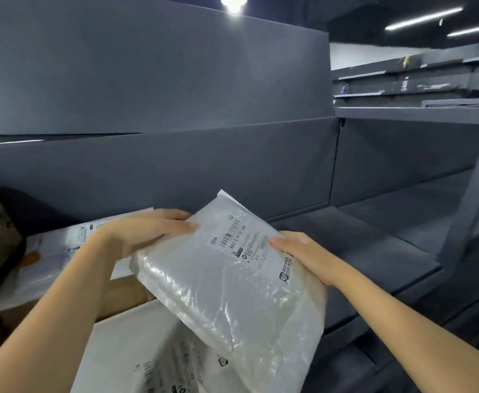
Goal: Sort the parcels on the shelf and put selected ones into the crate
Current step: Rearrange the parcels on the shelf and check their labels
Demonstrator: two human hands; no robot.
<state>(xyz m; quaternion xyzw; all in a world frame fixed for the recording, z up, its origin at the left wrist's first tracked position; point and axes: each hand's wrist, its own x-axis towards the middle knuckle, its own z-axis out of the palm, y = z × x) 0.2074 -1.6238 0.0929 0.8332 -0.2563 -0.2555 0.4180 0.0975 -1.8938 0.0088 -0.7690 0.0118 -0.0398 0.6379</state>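
Two bare forearms reach in from the bottom corners, and between them the left hand [136, 236] and right hand [303, 256] hold one white poly mailer [224, 287] up over the grey shelf [374, 251], tilted, label upward. The left fingers [173, 215] lie behind its upper-left edge with the thumb pinching in front. The right thumb presses on the shipping label [249, 245], the other fingers tucked beneath, out of sight. Both grips sit at the edges of slick, crinkled film, so I'd guess the slack lower end could sag and slide free onto the white printed parcel [176, 364] below. Further left another flat mailer [57, 245] lies on the shelf; I can make out no crate
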